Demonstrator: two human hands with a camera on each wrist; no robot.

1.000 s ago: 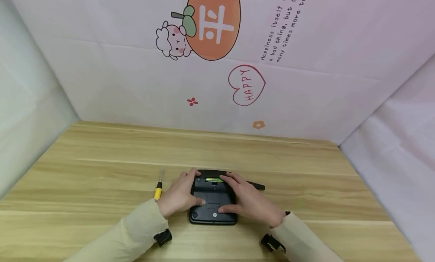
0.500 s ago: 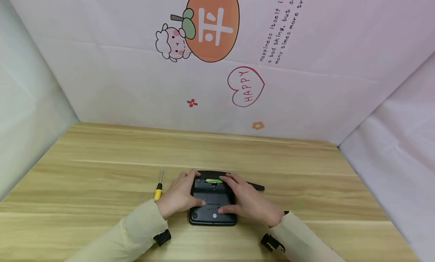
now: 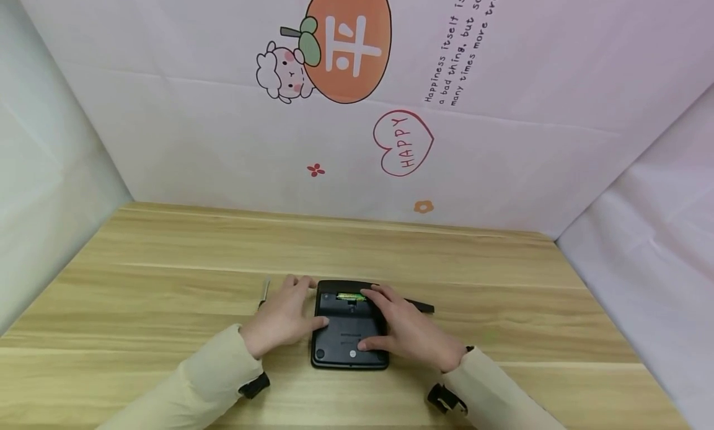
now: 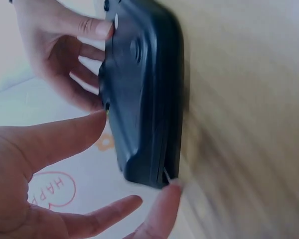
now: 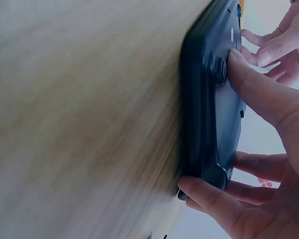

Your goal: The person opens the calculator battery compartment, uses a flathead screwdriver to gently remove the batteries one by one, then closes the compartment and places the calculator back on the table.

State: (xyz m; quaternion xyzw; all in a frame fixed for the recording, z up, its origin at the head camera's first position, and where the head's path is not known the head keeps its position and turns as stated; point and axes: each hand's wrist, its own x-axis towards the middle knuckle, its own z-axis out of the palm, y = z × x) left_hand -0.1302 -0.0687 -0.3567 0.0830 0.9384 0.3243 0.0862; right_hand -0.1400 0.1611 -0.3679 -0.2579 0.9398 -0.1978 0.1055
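A black desk calculator (image 3: 348, 340), seen from its back, lies on the wooden table with its battery slot uncovered. In the slot sits a green battery (image 3: 350, 297), partly hidden by right fingers. My right hand (image 3: 415, 328) grips the calculator's right side, thumb on the back and fingers at the far and side edges. My left hand (image 3: 281, 315) is at the left edge, fingers spread, its thumb tip over the back and its fingertips by the far corner. In the left wrist view, the left fingertips are close to the calculator; contact is unclear.
A screwdriver (image 3: 265, 289) lies left of the calculator, its handle mostly hidden behind the left hand. A flat black strip (image 3: 421, 306) lies beyond the right hand. Printed white cloth (image 3: 346, 132) hangs behind the table, with white cloth on both sides.
My left hand has shifted left from its hold on the calculator, now covering the screwdriver's yellow handle. The right hand and calculator stay in place.
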